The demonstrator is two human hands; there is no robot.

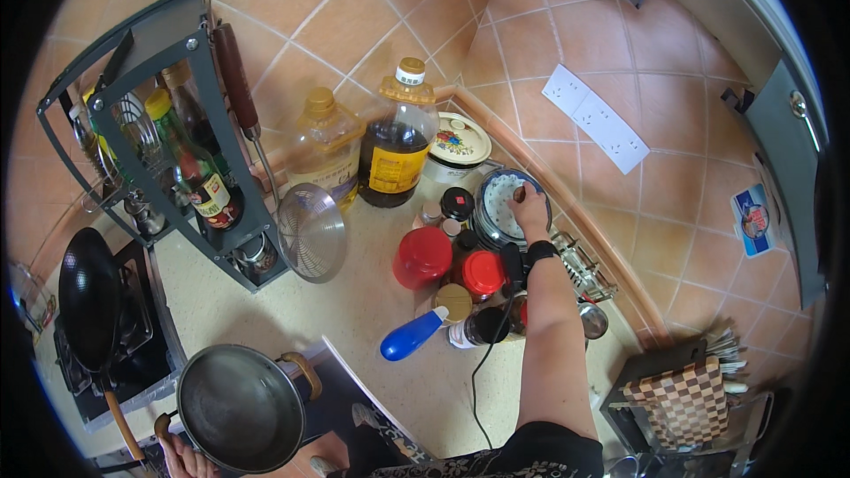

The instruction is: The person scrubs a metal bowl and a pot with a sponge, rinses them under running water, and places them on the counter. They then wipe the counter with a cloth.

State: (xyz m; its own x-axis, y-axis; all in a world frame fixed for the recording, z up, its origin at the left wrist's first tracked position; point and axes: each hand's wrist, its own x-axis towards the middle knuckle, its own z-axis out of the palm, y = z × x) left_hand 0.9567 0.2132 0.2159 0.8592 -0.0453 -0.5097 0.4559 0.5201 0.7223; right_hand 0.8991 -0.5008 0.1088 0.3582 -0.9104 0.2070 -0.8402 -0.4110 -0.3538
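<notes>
A dark two-handled pot (240, 408) is held by its left wooden handle in my left hand (186, 458), over the counter's front edge. It looks empty inside. My right hand (529, 208) reaches to the back corner, its fingers closed on the dark knob of a lid on a blue-and-white patterned dish (499, 199). A black band with a cable is on that wrist. Beside the dish are a black-lidded jar (457, 203), a floral-lidded enamel container (459, 139) and a red-lidded jar (483, 272).
Cooking oil bottles (393, 159) stand by the wall. A skimmer (311, 232) hangs on a bottle rack (232, 259). A wok (89, 299) rests on the stove at left. A blue-handled tool (412, 335) lies near the jars; a checkered cutting board (687, 405) is at right.
</notes>
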